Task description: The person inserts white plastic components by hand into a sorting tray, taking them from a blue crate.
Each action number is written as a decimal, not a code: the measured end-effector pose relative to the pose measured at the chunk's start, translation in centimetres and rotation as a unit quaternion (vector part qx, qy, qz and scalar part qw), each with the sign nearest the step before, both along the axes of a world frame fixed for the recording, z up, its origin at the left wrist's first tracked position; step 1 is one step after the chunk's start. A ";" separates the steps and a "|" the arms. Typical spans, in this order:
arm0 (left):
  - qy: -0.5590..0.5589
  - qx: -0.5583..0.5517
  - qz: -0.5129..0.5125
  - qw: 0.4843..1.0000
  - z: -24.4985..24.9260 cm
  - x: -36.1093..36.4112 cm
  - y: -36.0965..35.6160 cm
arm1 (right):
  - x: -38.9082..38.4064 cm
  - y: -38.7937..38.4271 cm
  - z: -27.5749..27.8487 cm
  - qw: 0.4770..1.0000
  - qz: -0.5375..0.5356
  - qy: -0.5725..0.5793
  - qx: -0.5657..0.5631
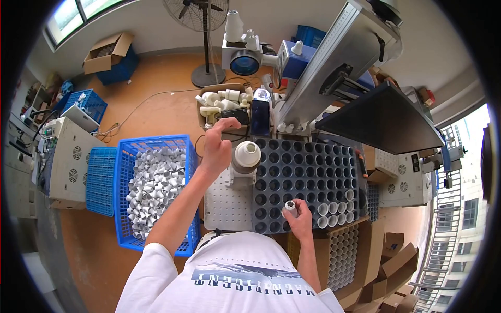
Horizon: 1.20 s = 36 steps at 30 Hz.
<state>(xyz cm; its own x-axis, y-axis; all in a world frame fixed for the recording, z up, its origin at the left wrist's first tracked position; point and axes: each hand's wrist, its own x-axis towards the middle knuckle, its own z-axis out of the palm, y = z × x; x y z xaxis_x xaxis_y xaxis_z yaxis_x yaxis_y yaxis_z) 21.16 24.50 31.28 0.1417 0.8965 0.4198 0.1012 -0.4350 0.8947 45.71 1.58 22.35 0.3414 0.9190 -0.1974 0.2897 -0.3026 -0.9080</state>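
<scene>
My left hand [216,150] is raised beside a white round fixture [246,156] on a stand, its index finger stretched toward a small black box [236,116] and the other fingers partly bent. Nothing shows in that hand. Low over the front of a black tray with rows of round holes [269,185], my right hand [300,221] grips a small white plastic cup-shaped part [290,209] between thumb and fingers, its narrow neck upward. White cups [327,209] fill several holes at the tray's front right.
A blue crate [120,193] of white cup-shaped parts stands at the left. Above the fixture hangs a machine head with a dark lens [245,63]. A black monitor [386,117] overhangs the tray's back right. Behind sits a box of white plastic fittings [225,99]; cardboard boxes [394,266] lie front right.
</scene>
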 end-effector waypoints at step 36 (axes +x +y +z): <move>0.171 -0.163 0.015 0.972 -14.0 -9.8 -15.3 | -0.6 7.1 0.3 0.961 -0.079 -0.152 0.218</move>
